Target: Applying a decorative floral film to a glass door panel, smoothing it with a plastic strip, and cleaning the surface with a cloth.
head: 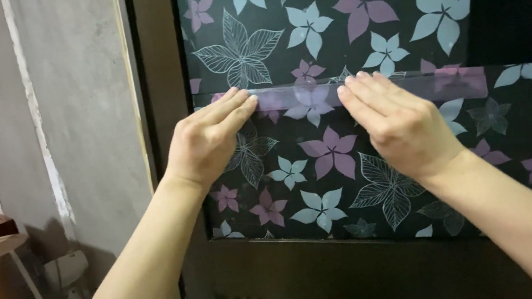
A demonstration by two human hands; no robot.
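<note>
Both hands are pressing flat against a dark flower-patterned sheet (320,156) that is covering the panel of a dark brown door (163,67). A strip of clear tape (303,93) is running level across the sheet, along the seam where an upper piece is meeting a lower piece, from near the sheet's left edge toward its right side. The left hand (205,140) is lying with its fingers straight and together, its fingertips (243,98) touching the tape's left part; its grip is open, clamped on nothing. The right hand (399,121) is lying the same way, fingers extended and touching the tape just right of the middle, grip likewise open. The 2 hands are sitting near each other, with a short stretch of tape showing between them. A grey concrete wall (72,91) is standing left of the door, and a wooden stool (14,255) is showing at the lower left.
</note>
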